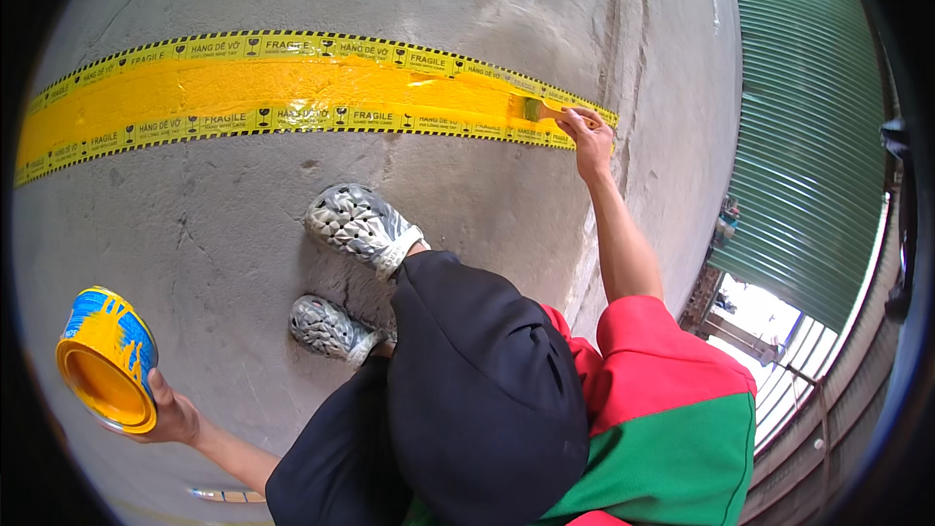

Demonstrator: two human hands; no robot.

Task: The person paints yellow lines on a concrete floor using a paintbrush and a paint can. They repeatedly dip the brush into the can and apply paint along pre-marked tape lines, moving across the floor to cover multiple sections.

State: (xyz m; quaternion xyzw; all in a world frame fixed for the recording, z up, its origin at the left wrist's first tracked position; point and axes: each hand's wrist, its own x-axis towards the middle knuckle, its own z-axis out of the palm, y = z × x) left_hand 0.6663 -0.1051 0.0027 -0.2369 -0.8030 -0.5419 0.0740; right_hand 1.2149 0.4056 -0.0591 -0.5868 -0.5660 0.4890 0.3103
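My right hand is closed around the handle of a paintbrush, its bristles on the right end of a yellow painted stripe. Two strips of printed yellow tape border the paint: the upper tape along its far side and the lower tape along its near side. Black hazard dashes edge both strips. At the lower left, my left hand grips a paint can from its side. The can is blue with yellow drips down its wall, tilted, and coated yellow inside.
Grey concrete floor lies under everything. My patterned clogs stand just below the taped stripe. A groove runs along the floor past the tape's right end. Green corrugated sheeting rises at the right, beside a bright barred opening.
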